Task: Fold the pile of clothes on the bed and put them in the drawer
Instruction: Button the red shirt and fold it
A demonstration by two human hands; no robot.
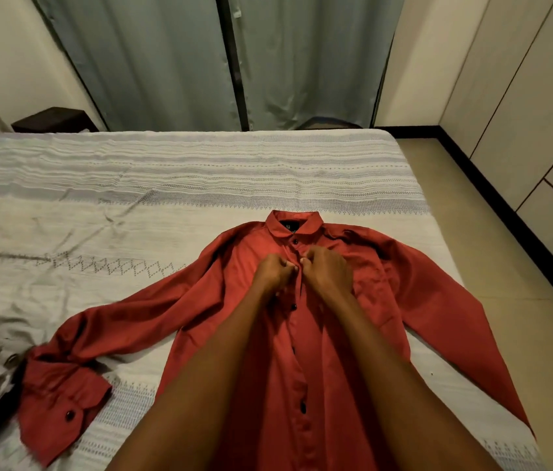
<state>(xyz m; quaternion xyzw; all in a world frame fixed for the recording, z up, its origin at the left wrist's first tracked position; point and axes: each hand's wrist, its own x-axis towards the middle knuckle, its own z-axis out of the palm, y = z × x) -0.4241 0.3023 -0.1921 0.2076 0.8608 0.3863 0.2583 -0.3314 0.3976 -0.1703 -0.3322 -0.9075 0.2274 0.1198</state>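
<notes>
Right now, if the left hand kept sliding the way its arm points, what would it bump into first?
Probably the shirt's collar. The left hand pinches the button strip of the red shirt and points up the chest toward it. Past that lies only bedspread. Depth is hard to judge.

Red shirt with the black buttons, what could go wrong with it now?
The red shirt lies flat on the bed, both hands pinching its front near a button. The left hand or right hand might tug the placket crooked. The right sleeve reaches the bed's edge and may slide off.
</notes>
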